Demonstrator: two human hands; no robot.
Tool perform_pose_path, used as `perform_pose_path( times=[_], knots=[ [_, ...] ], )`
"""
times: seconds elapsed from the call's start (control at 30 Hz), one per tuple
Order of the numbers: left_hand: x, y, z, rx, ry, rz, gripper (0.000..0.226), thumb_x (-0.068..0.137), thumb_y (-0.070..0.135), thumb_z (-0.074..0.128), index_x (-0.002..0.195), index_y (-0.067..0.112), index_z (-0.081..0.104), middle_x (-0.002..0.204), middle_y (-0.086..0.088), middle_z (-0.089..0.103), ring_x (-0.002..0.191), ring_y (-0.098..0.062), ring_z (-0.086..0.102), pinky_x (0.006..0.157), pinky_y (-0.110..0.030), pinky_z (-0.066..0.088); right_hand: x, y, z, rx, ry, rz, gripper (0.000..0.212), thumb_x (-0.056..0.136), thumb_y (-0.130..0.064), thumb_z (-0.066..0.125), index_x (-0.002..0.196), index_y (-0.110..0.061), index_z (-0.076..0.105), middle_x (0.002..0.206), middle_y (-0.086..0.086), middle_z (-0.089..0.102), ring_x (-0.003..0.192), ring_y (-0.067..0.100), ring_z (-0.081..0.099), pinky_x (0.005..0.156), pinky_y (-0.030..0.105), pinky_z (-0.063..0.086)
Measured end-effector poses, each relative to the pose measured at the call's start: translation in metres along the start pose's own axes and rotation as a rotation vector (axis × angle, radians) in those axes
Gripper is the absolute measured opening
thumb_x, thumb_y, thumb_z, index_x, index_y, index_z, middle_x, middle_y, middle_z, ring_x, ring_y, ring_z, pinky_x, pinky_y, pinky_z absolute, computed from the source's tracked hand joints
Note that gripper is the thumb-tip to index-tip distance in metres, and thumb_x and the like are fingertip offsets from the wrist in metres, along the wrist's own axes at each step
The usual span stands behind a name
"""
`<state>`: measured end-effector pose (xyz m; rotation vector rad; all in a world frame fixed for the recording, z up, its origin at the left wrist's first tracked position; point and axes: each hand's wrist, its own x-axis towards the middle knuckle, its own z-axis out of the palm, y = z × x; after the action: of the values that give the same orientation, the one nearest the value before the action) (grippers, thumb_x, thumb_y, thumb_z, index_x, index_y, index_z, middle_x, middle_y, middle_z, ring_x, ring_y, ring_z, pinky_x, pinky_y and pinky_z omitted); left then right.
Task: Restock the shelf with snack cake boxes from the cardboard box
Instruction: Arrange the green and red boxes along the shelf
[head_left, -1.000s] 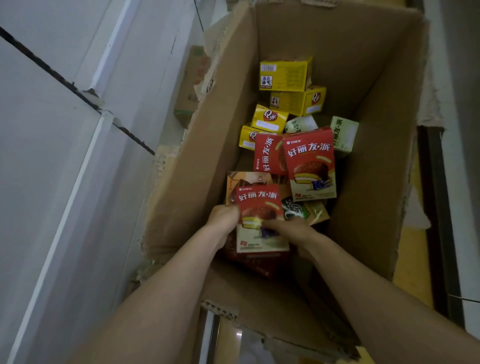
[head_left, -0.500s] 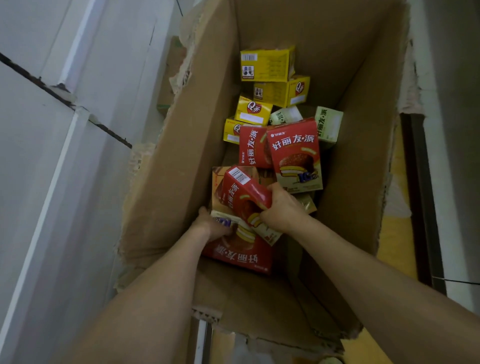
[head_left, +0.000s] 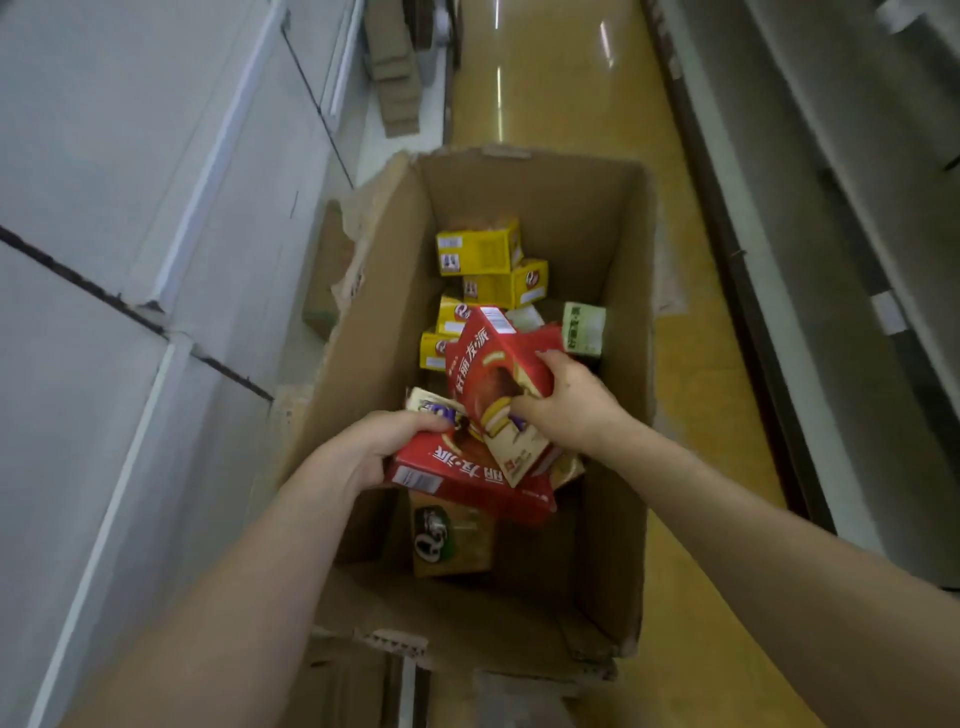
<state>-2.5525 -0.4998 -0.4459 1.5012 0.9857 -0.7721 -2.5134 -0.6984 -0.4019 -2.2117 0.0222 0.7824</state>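
Red cake box (head_left: 498, 384) pinched by right hand (head_left: 566, 400), tilted upright above cardboard box (head_left: 623, 364); second red box (head_left: 467, 478) gripped flat by left hand (head_left: 374, 452), both lifted clear, likely for carrying together to shelf; yellow boxes (head_left: 478, 254) left at far end

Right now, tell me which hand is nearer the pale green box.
Right. The right hand grips a red box just below the pale green box; the left hand is farther off, lower left.

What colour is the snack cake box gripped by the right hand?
Red, with a cream lower band, on the tilted snack cake box that the right hand grips; head view.
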Motion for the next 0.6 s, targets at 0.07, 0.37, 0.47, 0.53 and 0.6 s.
perform_pose_path(
  times=[0.07,0.37,0.47,0.53,0.6],
  knots=[
    [-0.022,0.021,0.002,-0.004,-0.035,0.052,0.041,0.079,0.019,0.076,0.114,0.007,0.06,0.095,-0.016,0.074,0.081,-0.028,0.071,0.073,-0.039,0.057,-0.02,-0.012,-0.029,0.096,0.046,-0.032,0.051,0.087,-0.03,0.067,0.132,-0.024,0.043,0.116,0.002,0.063,0.1,0.021,0.066,0.085,0.043,0.057],
    [-0.15,0.106,0.08,0.113,-0.171,0.31,0.026,0.083,0.024,0.072,0.103,0.01,0.061,0.085,-0.012,0.073,0.068,-0.022,0.069,0.071,-0.036,0.057,-0.146,-0.023,-0.174,0.136,0.255,-0.103,0.056,0.088,-0.031,0.067,0.136,-0.022,0.04,0.102,-0.001,0.064,0.085,0.013,0.069,0.07,0.031,0.059],
    [-0.198,0.123,0.12,0.147,-0.22,0.391,0.03,0.082,0.023,0.073,0.105,0.007,0.06,0.087,-0.013,0.073,0.07,-0.023,0.069,0.075,-0.038,0.056,-0.201,-0.014,-0.22,0.158,0.338,-0.13,0.054,0.088,-0.029,0.067,0.136,-0.021,0.042,0.107,0.002,0.067,0.085,0.014,0.07,0.076,0.035,0.06],
    [-0.232,0.131,0.151,0.167,-0.258,0.446,0.038,0.08,0.022,0.075,0.11,0.006,0.058,0.09,-0.015,0.074,0.075,-0.025,0.069,0.079,-0.039,0.056,-0.241,-0.003,-0.249,0.172,0.405,-0.141,0.048,0.087,-0.03,0.068,0.129,-0.021,0.046,0.099,0.0,0.069,0.081,0.012,0.071,0.071,0.032,0.06],
    [-0.268,0.134,0.185,0.186,-0.303,0.506,0.041,0.079,0.022,0.075,0.111,0.006,0.056,0.09,-0.015,0.073,0.079,-0.026,0.069,0.083,-0.04,0.055,-0.284,0.01,-0.277,0.183,0.48,-0.141,0.04,0.086,-0.031,0.069,0.119,-0.022,0.05,0.092,-0.003,0.069,0.077,0.009,0.07,0.065,0.027,0.058]
  ],
)
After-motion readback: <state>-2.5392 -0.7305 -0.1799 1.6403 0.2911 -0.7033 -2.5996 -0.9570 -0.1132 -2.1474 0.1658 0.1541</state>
